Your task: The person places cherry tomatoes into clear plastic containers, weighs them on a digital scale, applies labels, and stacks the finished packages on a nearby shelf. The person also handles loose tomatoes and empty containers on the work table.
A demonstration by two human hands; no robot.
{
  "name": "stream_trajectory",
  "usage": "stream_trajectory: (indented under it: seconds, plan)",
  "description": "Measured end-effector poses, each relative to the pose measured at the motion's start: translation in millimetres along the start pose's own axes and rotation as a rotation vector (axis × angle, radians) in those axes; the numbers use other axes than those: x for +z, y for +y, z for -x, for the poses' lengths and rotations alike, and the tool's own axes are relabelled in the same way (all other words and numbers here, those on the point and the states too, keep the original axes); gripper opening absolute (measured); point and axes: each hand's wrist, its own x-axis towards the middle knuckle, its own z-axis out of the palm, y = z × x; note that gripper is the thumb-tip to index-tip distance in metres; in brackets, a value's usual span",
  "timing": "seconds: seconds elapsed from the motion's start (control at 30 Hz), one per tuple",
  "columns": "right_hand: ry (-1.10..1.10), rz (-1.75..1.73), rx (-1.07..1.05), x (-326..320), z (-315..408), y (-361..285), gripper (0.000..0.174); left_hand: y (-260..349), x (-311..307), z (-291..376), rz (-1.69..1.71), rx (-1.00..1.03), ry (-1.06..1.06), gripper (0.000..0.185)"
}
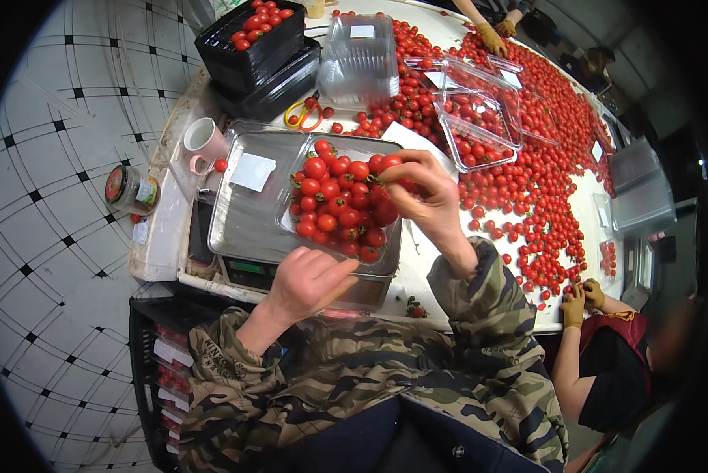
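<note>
A clear plastic clamshell container [290,177] lies with its lid spread to the left on the steel tray [235,219] of a digital scale [248,269]. Its base is heaped with red cherry tomatoes [330,190], some with green stems. My right hand [422,192] is at the heap's right edge, thumb and fingers around a tomato at the top right; how firmly it holds it is not plain. Near the container's front edge hovers my left hand [309,281], its fingers loosely curled and partly hidden; whether anything is inside them does not show.
Loose tomatoes [543,171] cover the table's right side, with open clamshells [478,112] on them. Stacked clamshells [358,65], black crates [253,53], scissors [303,114], a pink mug [205,143] and a glass jar [132,189] stand around the scale. Gloved co-workers' hands [574,304] are at right and top.
</note>
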Motion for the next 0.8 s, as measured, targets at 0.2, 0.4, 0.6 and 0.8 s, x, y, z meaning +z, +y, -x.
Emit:
stream_trajectory:
  seconds: [0.2, 0.4, 0.6, 0.8]
  plan:
    - [-0.217, 0.038, 0.016, -7, -7, 2, 0.016, -15, -22, 11, -0.188, -0.043, 0.130, 0.024]
    - [0.034, -0.129, 0.348, -43, 34, 28, 0.016, -34, -65, 38, -0.451, -0.308, 0.357, 0.025]
    - [0.113, -0.151, 0.498, -77, 93, 49, 0.017, -46, -101, 51, -0.522, -0.480, 0.510, 0.019]
    - [0.066, -0.124, 0.540, -81, 116, 60, 0.018, -46, -124, 57, -0.515, -0.613, 0.589, 0.022]
